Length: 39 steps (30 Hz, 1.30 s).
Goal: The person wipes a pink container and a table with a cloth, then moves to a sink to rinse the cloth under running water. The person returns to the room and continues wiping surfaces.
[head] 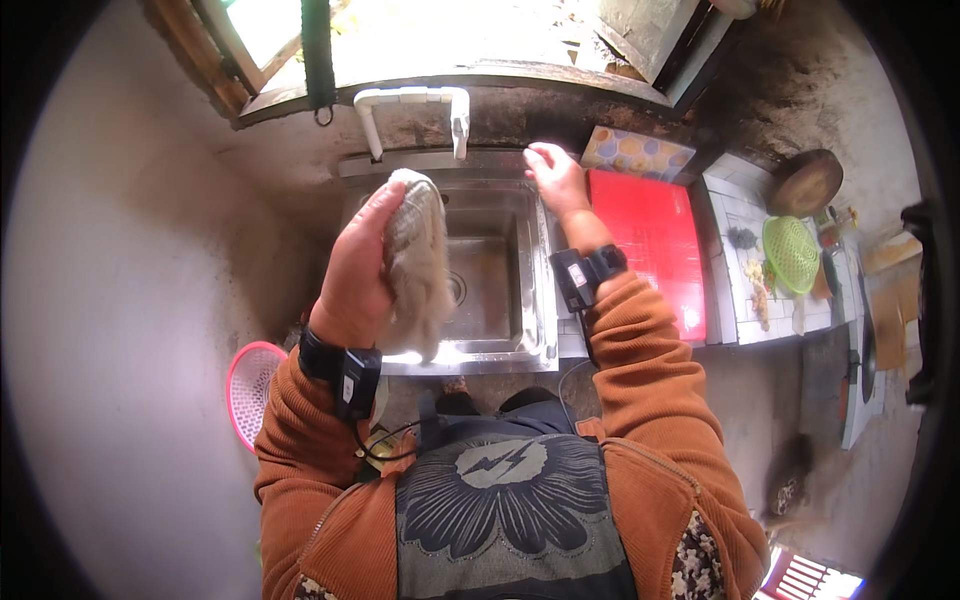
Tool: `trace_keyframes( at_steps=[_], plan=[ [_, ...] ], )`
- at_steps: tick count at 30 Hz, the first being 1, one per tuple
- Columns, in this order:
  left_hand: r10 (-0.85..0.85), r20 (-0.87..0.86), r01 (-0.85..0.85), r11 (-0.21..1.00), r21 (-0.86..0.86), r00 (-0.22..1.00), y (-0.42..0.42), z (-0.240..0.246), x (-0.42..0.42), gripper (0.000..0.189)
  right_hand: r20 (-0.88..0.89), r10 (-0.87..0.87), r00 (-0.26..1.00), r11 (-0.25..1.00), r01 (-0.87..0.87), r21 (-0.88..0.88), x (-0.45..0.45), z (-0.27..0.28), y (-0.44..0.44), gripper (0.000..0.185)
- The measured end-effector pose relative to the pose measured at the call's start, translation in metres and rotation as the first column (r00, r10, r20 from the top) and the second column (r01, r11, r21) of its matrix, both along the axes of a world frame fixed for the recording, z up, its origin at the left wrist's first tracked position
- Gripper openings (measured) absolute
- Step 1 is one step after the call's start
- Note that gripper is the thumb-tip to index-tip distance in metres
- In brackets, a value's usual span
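My left hand (356, 266) is raised over the left part of the sink, shut on a damp-looking beige cloth (418, 262) that hangs down from it. Below the cloth lies a stainless steel sink (484, 292), its drain partly hidden behind the cloth. My right hand (556, 180) is near the sink's back right corner, with fingers loosely bent and nothing seen in them. Whether it touches the rim, I cannot tell. Between and behind the hands stands a white pipe faucet (460, 124); no water is seen running from it.
Right of the sink is a glossy red panel (649, 247), with a patterned board (637, 154) behind it. A white tiled counter (739, 277) farther right holds a green colander (791, 255) and ginger-like roots (757, 289). A pink-rimmed basket (251, 390) is at lower left. A dark strap (319, 56) hangs before the window.
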<state>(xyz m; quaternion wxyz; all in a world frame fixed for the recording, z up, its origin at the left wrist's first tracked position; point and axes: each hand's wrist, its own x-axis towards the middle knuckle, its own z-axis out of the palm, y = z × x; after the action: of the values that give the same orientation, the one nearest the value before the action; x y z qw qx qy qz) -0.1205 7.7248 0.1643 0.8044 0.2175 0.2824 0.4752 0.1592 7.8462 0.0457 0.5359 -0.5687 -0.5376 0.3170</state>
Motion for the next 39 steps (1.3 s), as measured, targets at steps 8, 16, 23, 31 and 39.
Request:
trace_keyframes(
  at_steps=[8, 16, 23, 31, 39],
  plan=[
    [0.118, 0.065, -0.084, 0.918, -0.387, 0.991, 0.102, -0.195, 0.014, 0.021, 0.277, 0.137, 0.951, 0.981, -0.168, 0.092, -0.091, 0.036, 0.049, 0.073],
    [-0.038, -0.273, -0.103, 0.869, -0.483, 0.961, 0.145, -0.323, 0.031, 0.037, -0.043, 0.359, 0.932, 0.917, -0.344, 0.204, -0.078, 0.011, 0.064, 0.033],
    [0.058, -0.140, -0.101, 0.941, -0.324, 0.988, 0.149, -0.271, 0.058, 0.042, -0.291, 0.520, 0.803, 0.854, -0.490, 0.172, -0.069, 0.011, 0.071, 0.034],
    [-0.297, -0.692, 0.196, 0.955, -0.224, 0.658, 0.123, -0.249, 0.014, 0.047, 0.138, 0.300, 0.944, 0.939, -0.267, -0.218, -0.041, -0.091, 0.034, 0.069],
    [0.045, -0.927, 0.135, 0.986, 0.102, 0.373, 0.107, -0.276, 0.011, 0.025, -0.033, 0.763, 0.646, 0.515, -0.638, -0.572, -0.072, -0.201, -0.002, 0.044]
  ],
)
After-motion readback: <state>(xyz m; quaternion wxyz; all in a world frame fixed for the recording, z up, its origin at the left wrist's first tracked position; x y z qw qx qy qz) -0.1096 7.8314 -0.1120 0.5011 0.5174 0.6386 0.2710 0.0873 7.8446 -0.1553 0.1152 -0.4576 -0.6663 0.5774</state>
